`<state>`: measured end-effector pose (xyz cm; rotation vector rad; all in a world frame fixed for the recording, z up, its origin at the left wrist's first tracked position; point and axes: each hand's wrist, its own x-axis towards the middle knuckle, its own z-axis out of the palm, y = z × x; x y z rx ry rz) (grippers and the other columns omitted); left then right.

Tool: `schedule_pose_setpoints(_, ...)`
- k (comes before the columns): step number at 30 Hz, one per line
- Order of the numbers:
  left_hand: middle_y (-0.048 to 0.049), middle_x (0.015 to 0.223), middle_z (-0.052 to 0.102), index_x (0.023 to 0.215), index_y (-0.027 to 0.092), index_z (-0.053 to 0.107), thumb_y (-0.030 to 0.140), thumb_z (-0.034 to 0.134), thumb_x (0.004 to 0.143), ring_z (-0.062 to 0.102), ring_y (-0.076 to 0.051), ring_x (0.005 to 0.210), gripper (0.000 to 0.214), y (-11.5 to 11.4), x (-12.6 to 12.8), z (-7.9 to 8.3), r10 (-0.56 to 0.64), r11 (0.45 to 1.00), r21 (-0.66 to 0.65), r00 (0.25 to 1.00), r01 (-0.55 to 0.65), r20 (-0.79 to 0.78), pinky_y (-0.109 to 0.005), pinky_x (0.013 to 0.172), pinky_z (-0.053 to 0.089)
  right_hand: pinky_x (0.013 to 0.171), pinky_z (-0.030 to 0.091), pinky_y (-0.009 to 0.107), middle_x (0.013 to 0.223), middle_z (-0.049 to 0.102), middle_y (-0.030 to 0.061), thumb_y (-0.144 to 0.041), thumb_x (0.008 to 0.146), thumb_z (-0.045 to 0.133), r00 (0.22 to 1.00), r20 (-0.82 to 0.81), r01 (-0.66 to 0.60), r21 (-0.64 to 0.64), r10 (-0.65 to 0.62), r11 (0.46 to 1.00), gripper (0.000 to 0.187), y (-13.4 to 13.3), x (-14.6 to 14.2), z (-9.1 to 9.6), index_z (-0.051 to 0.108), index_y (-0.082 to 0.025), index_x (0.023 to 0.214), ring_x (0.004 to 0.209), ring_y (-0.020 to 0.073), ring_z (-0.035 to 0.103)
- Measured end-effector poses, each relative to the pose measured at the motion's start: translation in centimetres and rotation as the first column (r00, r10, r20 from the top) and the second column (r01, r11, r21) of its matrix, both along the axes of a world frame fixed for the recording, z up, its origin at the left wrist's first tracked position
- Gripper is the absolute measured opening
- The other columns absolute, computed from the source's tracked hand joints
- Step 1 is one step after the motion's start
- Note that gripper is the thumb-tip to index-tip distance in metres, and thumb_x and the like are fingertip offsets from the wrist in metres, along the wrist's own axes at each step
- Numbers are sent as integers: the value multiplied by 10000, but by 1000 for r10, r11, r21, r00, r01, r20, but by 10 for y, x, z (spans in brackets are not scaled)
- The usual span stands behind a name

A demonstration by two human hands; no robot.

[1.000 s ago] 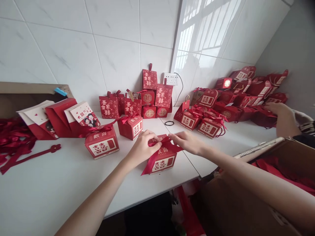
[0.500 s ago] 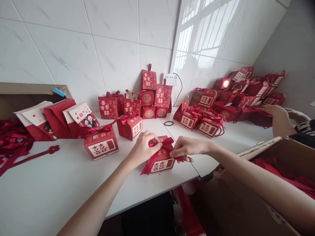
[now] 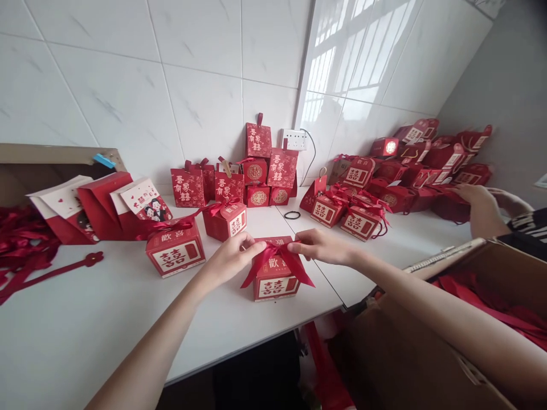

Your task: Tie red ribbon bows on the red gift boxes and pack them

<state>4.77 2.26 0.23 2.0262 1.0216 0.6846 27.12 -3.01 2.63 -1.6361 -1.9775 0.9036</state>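
A red gift box (image 3: pixel 276 287) with a white label stands upright near the table's front edge. Across its top lies a red ribbon bow (image 3: pixel 262 266), its two tails hanging down the front to either side. My left hand (image 3: pixel 235 253) pinches the bow's left loop between thumb and fingers. On the other side, my right hand (image 3: pixel 318 246) pinches the right loop. The knot shows between both hands. Just left of my left hand stand two more boxes with ribbons, a nearer gift box (image 3: pixel 182 256) and a farther gift box (image 3: pixel 224 222).
Red and white bags (image 3: pixel 102 208) and a heap of ribbons (image 3: pixel 25 245) lie left. Small bags (image 3: pixel 188 188) line the wall. A black hair tie (image 3: pixel 292 215) lies behind my box. Boxes (image 3: pixel 401 171) pile up right, by another person's hands (image 3: pixel 481 199). An open carton (image 3: pixel 461 245) stands front right.
Both hands have shifted up and apart, now holding the bow's loops at either side. The right ribbon tail now hangs down the box front.
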Motion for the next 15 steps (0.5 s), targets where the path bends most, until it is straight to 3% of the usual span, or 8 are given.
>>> schedule_pose_setpoints(5,29,640,494,653,186,456,457,468,786,467,-127,621,301,-3,8,-6,-3,1000,-11,994,5,111,-238,588,349,532,390,233,569,504,-20,-564,807,460,982,-180,-70,-79,55,994,441,1,-4,-5,496,-155,646,524,88,467)
schedule_pose_setpoints(10,40,584,431,613,186,406,467,468,781,435,-113,580,333,-3,16,-22,112,984,-163,953,-68,282,-229,554,336,615,426,242,612,530,-11,-527,783,529,959,-285,-51,-160,3,986,419,1,-3,1,533,-136,633,587,88,502)
schedule_pose_setpoints(15,49,544,376,578,187,351,445,472,764,371,-95,528,340,-2,19,-30,192,974,-182,920,-136,341,-221,503,302,662,428,244,640,543,-4,-487,782,558,940,-339,-58,-219,-20,974,385,-1,-4,6,579,-117,679,616,83,491)
